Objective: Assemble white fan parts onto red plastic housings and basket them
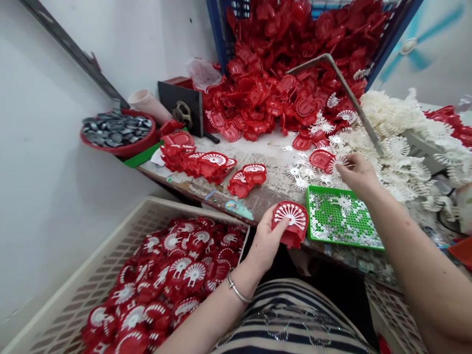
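Head view: assembly of small plastic parts at a crowded tabletop point(275, 150). The left hand point(262, 246) is closed on a red shell point(295, 236), its thumb pressed over the hub of a white fan-shaped insert point(291, 212) that lies on the shell's face. The shell is held in front of the tabletop edge, just beside a green perforated tray point(309, 216) of small pale pieces. The right hand point(359, 177) pinches a loose white spoked piece point(338, 162) between thumb and fingertips, beside a second red shell point(320, 159) on the tabletop; whether these two touch is unclear.

The step in hand appears to be the taking up of a loose part while the fitted pair is kept together. The next move, as judged from this grip, calls for a light fingertip hold, since the thin spokes could bend or catch on neighbouring parts, and for steady thumb pressure at the left. Behind the hands lie a heap of red shells point(258, 98) and a heap of white spoked pieces point(391, 108); a slatted crate point(79, 282) of red-and-white parts stands below the tabletop edge.
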`<action>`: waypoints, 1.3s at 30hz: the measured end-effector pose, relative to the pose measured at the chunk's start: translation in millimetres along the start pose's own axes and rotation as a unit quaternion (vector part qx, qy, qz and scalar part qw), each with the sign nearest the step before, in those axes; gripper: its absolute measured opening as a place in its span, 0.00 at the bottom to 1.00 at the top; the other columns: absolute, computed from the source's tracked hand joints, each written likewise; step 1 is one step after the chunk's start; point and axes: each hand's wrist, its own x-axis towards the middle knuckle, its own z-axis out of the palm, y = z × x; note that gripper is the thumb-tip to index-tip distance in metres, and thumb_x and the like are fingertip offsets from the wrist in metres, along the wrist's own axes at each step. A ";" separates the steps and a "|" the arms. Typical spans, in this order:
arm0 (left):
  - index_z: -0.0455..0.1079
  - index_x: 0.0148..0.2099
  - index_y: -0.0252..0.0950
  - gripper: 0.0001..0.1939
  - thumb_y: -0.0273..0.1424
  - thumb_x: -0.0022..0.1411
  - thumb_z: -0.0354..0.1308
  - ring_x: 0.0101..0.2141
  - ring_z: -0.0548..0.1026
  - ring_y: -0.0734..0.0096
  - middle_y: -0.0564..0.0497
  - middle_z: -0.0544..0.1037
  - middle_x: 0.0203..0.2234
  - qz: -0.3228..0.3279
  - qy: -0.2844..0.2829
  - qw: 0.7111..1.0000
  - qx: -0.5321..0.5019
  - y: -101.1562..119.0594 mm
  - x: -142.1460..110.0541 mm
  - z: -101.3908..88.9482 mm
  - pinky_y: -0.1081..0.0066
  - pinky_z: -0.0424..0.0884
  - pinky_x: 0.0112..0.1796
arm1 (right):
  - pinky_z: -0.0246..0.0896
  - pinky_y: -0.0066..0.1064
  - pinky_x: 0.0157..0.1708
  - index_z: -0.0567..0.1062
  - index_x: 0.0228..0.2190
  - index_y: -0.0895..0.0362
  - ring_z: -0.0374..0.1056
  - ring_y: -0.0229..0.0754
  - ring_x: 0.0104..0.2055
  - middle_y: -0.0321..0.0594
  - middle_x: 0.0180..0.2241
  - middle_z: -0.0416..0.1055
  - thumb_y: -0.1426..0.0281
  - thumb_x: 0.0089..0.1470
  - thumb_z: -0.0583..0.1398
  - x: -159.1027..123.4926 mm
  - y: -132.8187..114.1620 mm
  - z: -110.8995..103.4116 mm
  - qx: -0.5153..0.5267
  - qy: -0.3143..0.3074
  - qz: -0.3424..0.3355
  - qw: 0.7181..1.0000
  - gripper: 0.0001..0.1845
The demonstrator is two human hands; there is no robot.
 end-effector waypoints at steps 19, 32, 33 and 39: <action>0.61 0.57 0.35 0.18 0.33 0.66 0.49 0.48 0.75 0.63 0.42 0.76 0.48 0.215 0.010 0.947 0.238 6.0 -14.3 15.7 0.65 0.72 0.49 | 0.64 0.32 0.31 0.74 0.37 0.58 0.64 0.39 0.29 0.39 0.27 0.67 0.64 0.52 0.60 -124.7 -80.6 15.9 0.109 -0.104 -0.199 0.968 0.12; 0.67 0.53 0.34 0.23 0.25 0.53 0.57 0.45 0.75 0.64 0.46 0.77 0.46 -0.014 -0.079 0.997 -0.005 8.5 -15.5 14.0 0.67 0.70 0.46 | 0.72 0.40 0.45 0.74 0.49 0.57 0.68 0.49 0.51 0.50 0.51 0.67 0.69 0.45 0.68 -145.2 -62.0 0.6 0.118 -0.224 -0.261 0.931 0.27; 0.68 0.52 0.34 0.22 0.25 0.53 0.58 0.46 0.74 0.63 0.45 0.76 0.47 -0.018 -0.079 0.997 -0.005 8.1 -15.9 13.7 0.67 0.69 0.46 | 0.70 0.44 0.48 0.73 0.50 0.57 0.67 0.51 0.53 0.51 0.52 0.68 0.70 0.45 0.68 -148.2 -61.0 1.4 0.086 -0.210 -0.289 0.930 0.28; 0.71 0.49 0.34 0.18 0.29 0.55 0.61 0.40 0.74 0.68 0.46 0.77 0.43 -0.048 -0.084 0.995 -0.021 5.9 -17.0 12.2 0.69 0.70 0.43 | 0.69 0.49 0.45 0.70 0.51 0.62 0.68 0.52 0.46 0.52 0.49 0.72 0.64 0.50 0.67 -157.3 -59.5 1.8 -0.050 -0.150 -0.391 0.907 0.29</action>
